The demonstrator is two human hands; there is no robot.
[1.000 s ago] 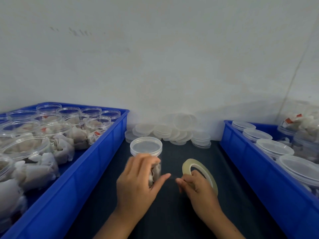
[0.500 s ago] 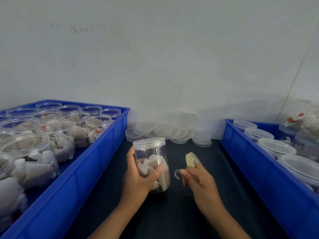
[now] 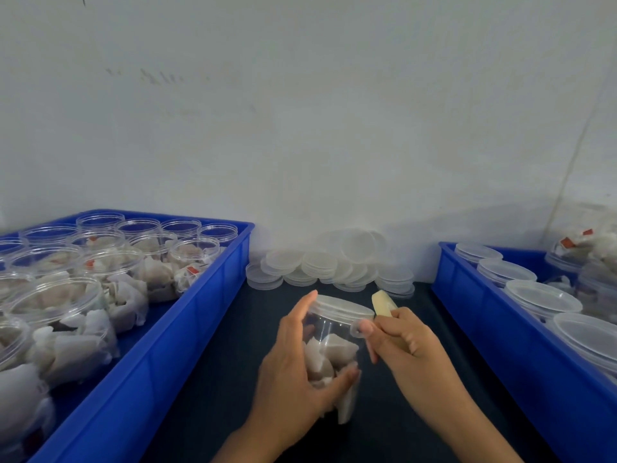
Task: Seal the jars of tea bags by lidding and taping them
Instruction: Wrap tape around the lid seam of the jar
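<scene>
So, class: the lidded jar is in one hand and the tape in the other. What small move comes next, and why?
Probably press the tape's free end onto the seam under the lid. The left hand grips the jar, its lid already on. The right hand holds the tape roll at the rim, its thumb right by the lid's edge. No tape shows round the seam yet.

Clear plastic jar (image 3: 334, 355) of white tea bags (image 3: 325, 357), lidded with a translucent cap (image 3: 342, 308), tilted slightly and held above the dark table (image 3: 217, 379). Gripped around its lower body by the left hand (image 3: 297, 372). Yellowish tape roll (image 3: 383, 303) just right of the jar's cap, held edge-on in the right hand (image 3: 405, 342); a loose clear tape end pinched beside the cap's rim. Loose lids (image 3: 334, 265) stacked behind the jar, against the wall.
</scene>
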